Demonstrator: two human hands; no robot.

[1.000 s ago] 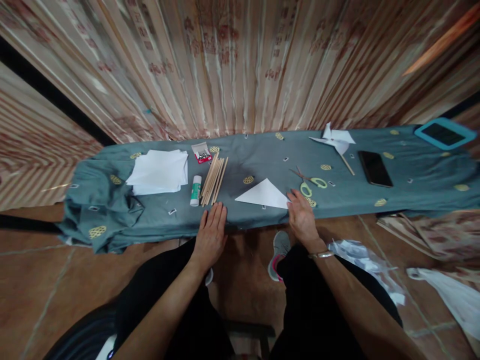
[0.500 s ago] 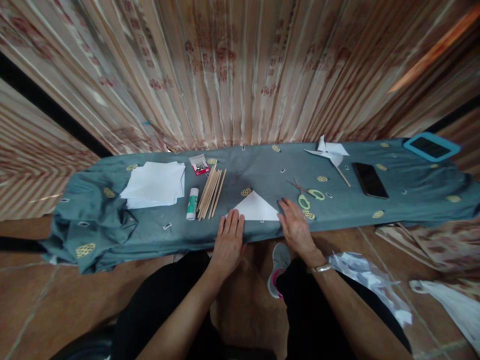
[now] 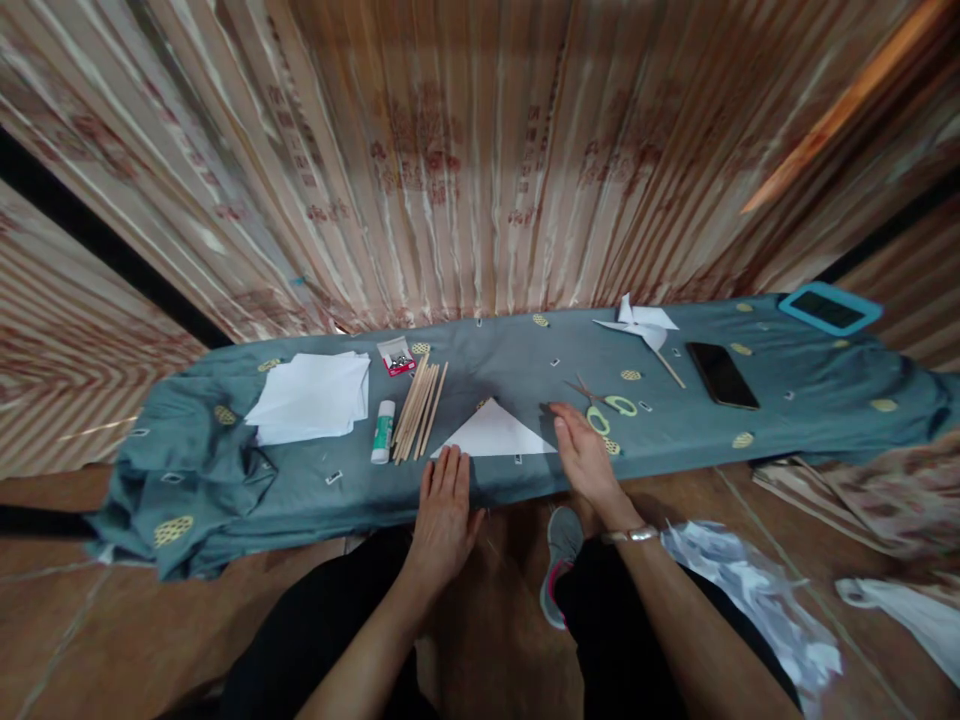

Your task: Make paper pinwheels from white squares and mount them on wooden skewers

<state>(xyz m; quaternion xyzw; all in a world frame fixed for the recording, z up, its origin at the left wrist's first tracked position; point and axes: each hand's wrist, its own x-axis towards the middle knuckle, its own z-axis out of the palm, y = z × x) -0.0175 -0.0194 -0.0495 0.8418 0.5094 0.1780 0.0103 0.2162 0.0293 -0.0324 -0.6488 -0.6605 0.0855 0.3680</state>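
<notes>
A white sheet of paper folded into a triangle (image 3: 495, 432) lies on the cloth-covered bench, its long edge towards me. The outstretched fingers of my left hand (image 3: 445, 510) rest at its left corner. At the right corner, my right hand (image 3: 586, 455) is tilted on its side, fingers extended and slightly bent, holding nothing. Just beyond that hand lie green-handled scissors (image 3: 601, 405), blades apart. Left of the triangle are several thin wooden sticks (image 3: 421, 410) and an upright glue stick (image 3: 382, 432).
A stack of white paper (image 3: 307, 398) lies left, near a small red box (image 3: 396, 356) of metal pieces. Towards the right are a paper pinwheel (image 3: 639, 322), a black phone (image 3: 721, 375) and a blue-framed tablet (image 3: 831, 308). A plastic bag (image 3: 750, 590) with paper scraps lies on the floor.
My right hand has lifted off the triangle's right corner and turned onto its side. My left hand has shifted slightly along the left corner. The whole view has tilted a little.
</notes>
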